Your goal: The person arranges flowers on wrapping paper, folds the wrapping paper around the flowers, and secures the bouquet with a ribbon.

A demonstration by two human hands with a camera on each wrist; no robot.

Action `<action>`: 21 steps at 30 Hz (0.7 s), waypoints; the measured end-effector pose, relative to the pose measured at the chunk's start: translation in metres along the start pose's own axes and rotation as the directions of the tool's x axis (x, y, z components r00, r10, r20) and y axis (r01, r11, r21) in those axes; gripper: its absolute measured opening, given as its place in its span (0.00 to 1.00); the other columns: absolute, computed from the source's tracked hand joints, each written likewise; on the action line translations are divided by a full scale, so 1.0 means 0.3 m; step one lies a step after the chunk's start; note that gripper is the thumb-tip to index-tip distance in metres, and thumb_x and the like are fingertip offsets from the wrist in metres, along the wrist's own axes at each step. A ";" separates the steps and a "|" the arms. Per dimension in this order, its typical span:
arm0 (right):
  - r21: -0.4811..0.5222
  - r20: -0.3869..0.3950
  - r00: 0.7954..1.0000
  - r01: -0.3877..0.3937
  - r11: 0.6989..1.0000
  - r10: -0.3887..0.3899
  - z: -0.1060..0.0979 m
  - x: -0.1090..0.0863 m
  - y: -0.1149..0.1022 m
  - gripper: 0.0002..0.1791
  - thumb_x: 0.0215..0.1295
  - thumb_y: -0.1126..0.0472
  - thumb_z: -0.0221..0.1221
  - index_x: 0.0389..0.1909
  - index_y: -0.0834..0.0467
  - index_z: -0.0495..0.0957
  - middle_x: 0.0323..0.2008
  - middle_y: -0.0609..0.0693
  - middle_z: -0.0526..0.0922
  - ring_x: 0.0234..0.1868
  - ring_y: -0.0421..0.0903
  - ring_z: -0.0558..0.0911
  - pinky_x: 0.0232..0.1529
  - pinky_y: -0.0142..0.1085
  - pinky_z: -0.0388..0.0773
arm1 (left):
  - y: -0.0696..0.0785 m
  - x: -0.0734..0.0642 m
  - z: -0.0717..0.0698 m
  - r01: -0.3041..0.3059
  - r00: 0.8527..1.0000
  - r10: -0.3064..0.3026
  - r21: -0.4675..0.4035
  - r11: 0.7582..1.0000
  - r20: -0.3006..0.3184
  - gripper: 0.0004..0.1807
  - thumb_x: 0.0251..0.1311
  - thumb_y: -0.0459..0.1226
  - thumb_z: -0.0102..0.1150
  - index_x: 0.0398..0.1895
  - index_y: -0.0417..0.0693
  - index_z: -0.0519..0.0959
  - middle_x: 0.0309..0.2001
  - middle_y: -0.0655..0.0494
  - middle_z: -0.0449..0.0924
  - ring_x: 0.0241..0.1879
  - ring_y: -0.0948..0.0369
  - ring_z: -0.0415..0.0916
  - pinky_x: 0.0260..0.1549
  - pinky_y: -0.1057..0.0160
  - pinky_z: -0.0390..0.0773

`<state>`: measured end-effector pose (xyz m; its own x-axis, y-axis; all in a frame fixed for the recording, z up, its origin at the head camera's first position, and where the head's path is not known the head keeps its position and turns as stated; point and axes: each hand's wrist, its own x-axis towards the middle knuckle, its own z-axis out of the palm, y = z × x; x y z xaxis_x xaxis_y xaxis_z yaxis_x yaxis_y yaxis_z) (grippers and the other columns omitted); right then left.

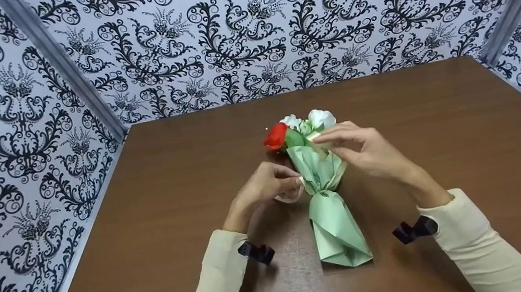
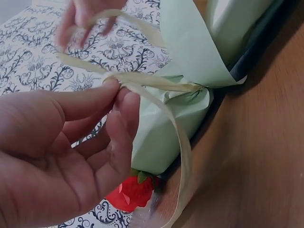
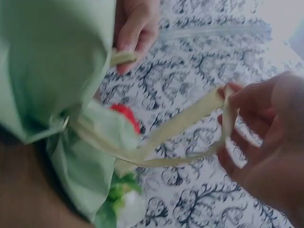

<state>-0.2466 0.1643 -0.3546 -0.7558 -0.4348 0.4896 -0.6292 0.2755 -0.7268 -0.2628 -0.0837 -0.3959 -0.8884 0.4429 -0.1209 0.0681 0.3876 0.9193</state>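
Note:
A bouquet wrapped in pale green paper point(image 1: 339, 227) lies on the table, its flowers toward the back. A red rose point(image 1: 276, 136) and white flowers point(image 1: 321, 118) show at its top. Cream ribbon point(image 2: 183, 142) is tied round the wrap's narrow waist. My left hand point(image 1: 269, 183), left of the waist, pinches the ribbon between thumb and forefinger; a length hangs down from there. Above the bouquet's upper right side, my right hand point(image 1: 362, 147) holds a looped stretch of the ribbon point(image 3: 190, 116) at its fingertips.
The brown wooden table point(image 1: 186, 173) extends on both sides of the bouquet. Behind it and at the sides stand panels with black-and-white scroll patterns point(image 1: 248, 31). A dark wrist-worn camera point(image 1: 257, 252) sits on the left sleeve, and another point(image 1: 414, 230) on the right.

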 end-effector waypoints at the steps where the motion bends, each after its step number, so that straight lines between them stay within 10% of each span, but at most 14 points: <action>1: 0.031 0.026 0.999 0.032 0.999 -0.033 0.001 -0.002 -0.004 0.19 0.65 0.76 0.59 0.54 0.59 0.84 0.55 0.55 0.85 0.58 0.37 0.78 0.59 0.28 0.75 | 0.002 -0.002 0.001 0.001 1.000 -0.001 -0.004 1.000 0.016 0.08 0.63 0.29 0.64 0.42 0.35 0.87 0.26 0.52 0.84 0.24 0.64 0.79 0.29 0.66 0.82; 5: 0.075 0.156 0.987 -0.061 0.995 0.048 0.002 -0.009 0.006 0.22 0.67 0.75 0.55 0.60 0.60 0.80 0.61 0.59 0.81 0.45 0.37 0.82 0.48 0.27 0.79 | 0.004 -0.005 0.007 0.004 0.998 -0.003 -0.020 1.000 0.063 0.08 0.63 0.30 0.64 0.42 0.35 0.88 0.27 0.50 0.87 0.24 0.64 0.82 0.33 0.59 0.86; 10: -0.251 0.212 0.952 -0.167 0.953 0.222 0.014 -0.015 0.062 0.26 0.70 0.70 0.53 0.69 0.58 0.71 0.66 0.63 0.76 0.48 0.57 0.84 0.52 0.48 0.82 | 0.002 -0.004 0.014 0.028 0.998 -0.025 -0.046 0.999 0.059 0.09 0.63 0.29 0.64 0.43 0.34 0.87 0.28 0.48 0.87 0.23 0.63 0.83 0.36 0.53 0.87; 13: -0.389 0.162 0.974 -0.087 0.917 0.161 0.025 -0.012 0.082 0.26 0.69 0.70 0.54 0.68 0.59 0.72 0.66 0.64 0.75 0.69 0.67 0.70 0.70 0.65 0.60 | 0.002 -0.001 0.018 0.031 0.999 -0.029 -0.059 0.998 0.028 0.09 0.62 0.29 0.65 0.43 0.34 0.87 0.30 0.45 0.88 0.23 0.62 0.84 0.35 0.53 0.87; 21: -0.521 -0.090 0.992 0.028 0.853 -0.087 0.044 -0.011 0.074 0.19 0.57 0.73 0.61 0.48 0.57 0.86 0.54 0.60 0.80 0.57 0.59 0.74 0.57 0.51 0.64 | 0.007 0.011 0.024 0.037 0.999 -0.037 -0.104 0.994 0.002 0.08 0.60 0.28 0.66 0.42 0.33 0.85 0.32 0.45 0.88 0.24 0.62 0.84 0.33 0.56 0.87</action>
<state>-0.2555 0.1605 -0.3787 -0.7112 -0.3782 0.5926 -0.6521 0.6699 -0.3550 -0.2622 -0.0756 -0.3972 -0.8894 0.4298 -0.1557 -0.0124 0.3180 0.9480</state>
